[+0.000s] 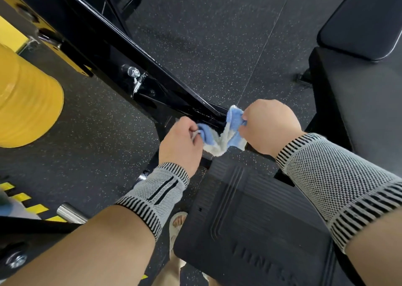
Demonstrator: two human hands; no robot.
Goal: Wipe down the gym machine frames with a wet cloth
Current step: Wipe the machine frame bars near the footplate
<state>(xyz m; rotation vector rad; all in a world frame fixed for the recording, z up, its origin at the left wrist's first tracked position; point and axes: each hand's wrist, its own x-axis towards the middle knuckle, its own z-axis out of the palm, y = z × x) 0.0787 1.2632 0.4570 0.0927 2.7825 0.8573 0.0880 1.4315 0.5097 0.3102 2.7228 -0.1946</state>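
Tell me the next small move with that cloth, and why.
Probably draw the blue-and-white cloth up along the black frame bar. The left hand and right hand each pinch an end, the cloth looped at the bar's lower end, so the length above looks unwiped.

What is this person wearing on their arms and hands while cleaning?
Both hands are bare, with no gloves. The left hand and right hand each emerge from a grey-and-white knitted wrist support sleeve with a mesh-like weave and black-and-white ribbed bands at both ends. The left sleeve also shows two black lengthwise stripes. The forearms above are uncovered.
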